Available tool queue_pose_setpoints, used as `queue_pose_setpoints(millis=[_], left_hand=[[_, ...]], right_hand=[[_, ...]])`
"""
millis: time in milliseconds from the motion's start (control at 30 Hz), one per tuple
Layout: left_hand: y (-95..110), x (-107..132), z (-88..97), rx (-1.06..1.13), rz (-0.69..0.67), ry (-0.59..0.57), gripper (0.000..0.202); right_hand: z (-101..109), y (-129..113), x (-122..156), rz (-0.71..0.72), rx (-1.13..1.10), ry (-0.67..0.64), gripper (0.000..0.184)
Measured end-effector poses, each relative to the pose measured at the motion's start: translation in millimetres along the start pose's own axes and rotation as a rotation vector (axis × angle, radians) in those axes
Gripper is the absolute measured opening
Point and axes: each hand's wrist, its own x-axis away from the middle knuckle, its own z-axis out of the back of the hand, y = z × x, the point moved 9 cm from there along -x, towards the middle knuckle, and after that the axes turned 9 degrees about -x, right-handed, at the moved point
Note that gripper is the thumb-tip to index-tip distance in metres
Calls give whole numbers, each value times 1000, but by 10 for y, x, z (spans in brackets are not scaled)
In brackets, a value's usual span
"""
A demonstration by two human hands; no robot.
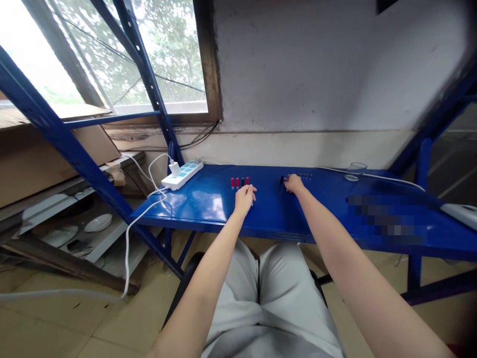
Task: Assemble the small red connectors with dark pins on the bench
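Observation:
On the blue tabletop stands a short row of small tubes with red and black upper parts, among them a red tube and a black tube. My left hand is just in front of the row's right end, its fingers loosely bent and apart, with nothing visible in them. Farther right, my right hand has its fingers closed at a small dark piece, whose exact kind is too small to make out. Beyond that hand lie several tiny clear or silvery pieces in a line.
A white power strip with a plug and cable sits at the table's left end. Toward the back right stands a clear glass. A blurred dark object lies nearer the right front edge. Blue frame posts rise at the left.

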Motion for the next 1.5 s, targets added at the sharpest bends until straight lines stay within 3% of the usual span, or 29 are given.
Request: queue_pose_setpoints(millis=[400, 600, 733, 800, 900, 1000, 1167, 1300, 1500], left_hand=[[-47, 30, 288, 143, 92, 263, 32], [-130, 68, 409, 327, 167, 388, 29], [-172, 67, 437, 391, 191, 420, 27], [-187, 65, 448, 403, 199, 428, 26], [-213, 70, 468, 418, 219, 450, 25], [-213, 73, 481, 423, 221, 461, 25], [-202, 67, 478, 416, 215, 457, 25], [-202, 61, 467, 409, 205, 448, 27], [-194, 70, 466, 403, 188, 450, 27]], right_hand=[[104, 79, -34, 82, -65, 138, 4], [76, 99, -15, 5, -1, -36, 12], [172, 73, 66, 1, 4, -110, 11], [234, 19, 136, 51, -11, -106, 9], [297, -214, 323, 270, -82, -28, 8], [105, -478, 574, 465, -212, -82, 13], [-376, -841, 834, 615, -276, -139, 21], [-636, -999, 853, 635, -216, -118, 33], [-733, -1069, 793, 521, -16, 0, 26]])
